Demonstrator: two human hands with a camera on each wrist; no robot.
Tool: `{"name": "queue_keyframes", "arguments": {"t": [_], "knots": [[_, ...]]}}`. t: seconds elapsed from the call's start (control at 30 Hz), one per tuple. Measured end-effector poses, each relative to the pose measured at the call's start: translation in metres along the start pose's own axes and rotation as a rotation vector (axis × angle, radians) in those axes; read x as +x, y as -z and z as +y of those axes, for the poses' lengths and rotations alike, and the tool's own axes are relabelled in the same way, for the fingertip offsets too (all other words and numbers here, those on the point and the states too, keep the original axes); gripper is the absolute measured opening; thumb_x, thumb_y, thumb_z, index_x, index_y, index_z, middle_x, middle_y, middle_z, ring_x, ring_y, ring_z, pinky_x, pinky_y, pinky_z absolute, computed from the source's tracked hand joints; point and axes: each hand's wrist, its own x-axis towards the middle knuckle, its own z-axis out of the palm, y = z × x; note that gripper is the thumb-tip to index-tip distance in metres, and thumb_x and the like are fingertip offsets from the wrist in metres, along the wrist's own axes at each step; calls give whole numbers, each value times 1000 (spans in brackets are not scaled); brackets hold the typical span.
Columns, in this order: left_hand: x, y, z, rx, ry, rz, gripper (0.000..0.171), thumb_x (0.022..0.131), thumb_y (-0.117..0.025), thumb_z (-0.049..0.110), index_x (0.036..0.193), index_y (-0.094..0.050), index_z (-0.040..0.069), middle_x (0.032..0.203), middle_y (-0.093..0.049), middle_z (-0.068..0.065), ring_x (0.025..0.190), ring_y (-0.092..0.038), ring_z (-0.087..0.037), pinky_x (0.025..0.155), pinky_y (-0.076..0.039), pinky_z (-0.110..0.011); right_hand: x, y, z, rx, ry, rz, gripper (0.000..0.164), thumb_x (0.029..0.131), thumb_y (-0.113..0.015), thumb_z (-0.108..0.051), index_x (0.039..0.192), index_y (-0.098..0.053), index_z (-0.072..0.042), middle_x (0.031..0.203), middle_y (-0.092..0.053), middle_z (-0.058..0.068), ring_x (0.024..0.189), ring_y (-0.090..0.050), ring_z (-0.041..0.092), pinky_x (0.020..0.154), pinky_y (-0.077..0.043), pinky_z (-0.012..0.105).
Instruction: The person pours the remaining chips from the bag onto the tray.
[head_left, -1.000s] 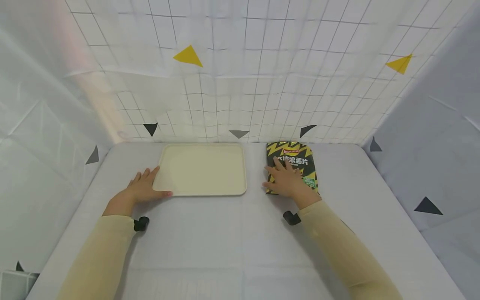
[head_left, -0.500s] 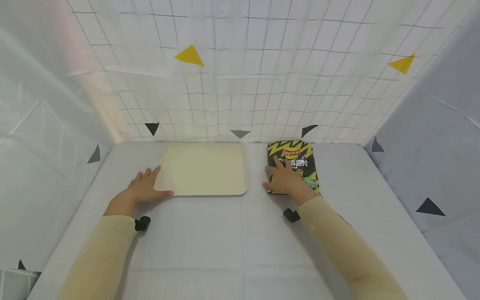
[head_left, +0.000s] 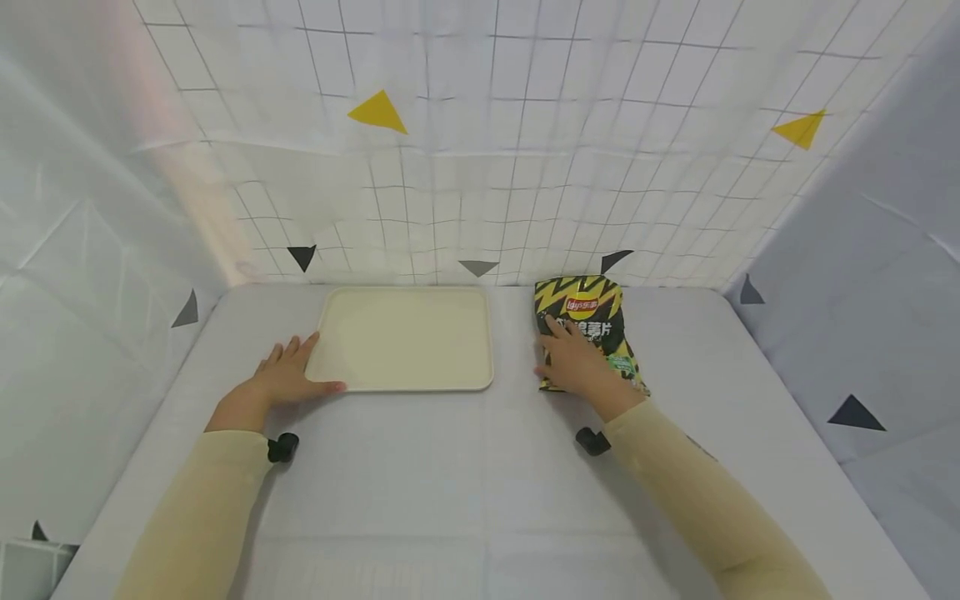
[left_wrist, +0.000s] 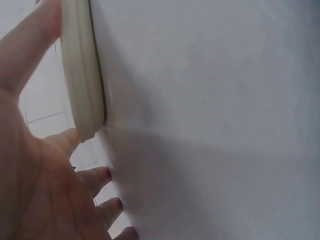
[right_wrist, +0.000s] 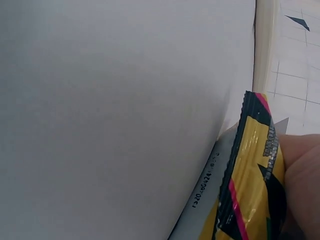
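A cream rectangular tray (head_left: 405, 337) lies flat toward the back of the table. My left hand (head_left: 285, 375) rests at its near left corner, fingers spread and straight, thumb along the front edge. In the left wrist view the thumb and index finger touch the tray's rim (left_wrist: 80, 75), while the other fingertips reach down to the tabletop. To the right is a black and yellow bag of potato chips (head_left: 585, 298), which my right hand (head_left: 581, 367) grips across its lower left part. The right wrist view has the thumb against the bag's crimped end (right_wrist: 250, 175); the other fingers are hidden there.
A white cloth covers the table (head_left: 405, 483). Behind it rises a white gridded curtain (head_left: 480, 200) with yellow and dark triangles, and pale sheets close off both sides. Black camera mounts (head_left: 282, 447) sit at the wrists.
The right hand's fingers have drawn in on the bag of chips. The bag has creased, its top shifting slightly back and its lower right corner swinging outward. The left hand and tray stay put.
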Motion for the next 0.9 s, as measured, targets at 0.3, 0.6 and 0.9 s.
{"name": "queue_keyframes", "arguments": {"t": [0.3,0.6,0.9], "knots": [[1,-1,-3,-5,2,3,125,79,-67,73,159,-4,-2,156,2,-42,140,5,-66,109,-3,-77,-5,1,7,66,34,74,43,96,-69,-20,137,-61,-9,164,-25,12,149,-22,43,109,-32,67],[0,-1,0,-12,4,-1,125,80,-67,72,159,-3,-2,157,3,-41,141,6,-64,109,-1,-76,-14,3,12,82,42,122,44,97,-68,-16,139,-59,-5,163,-28,11,148,-25,41,113,-31,59],[0,-1,0,-11,4,-1,124,81,-66,71,159,-3,-2,157,4,-42,141,7,-65,110,-1,-76,-21,3,20,110,90,218,47,95,-71,-17,139,-59,-4,163,-30,9,147,-29,39,115,-31,53]]}}
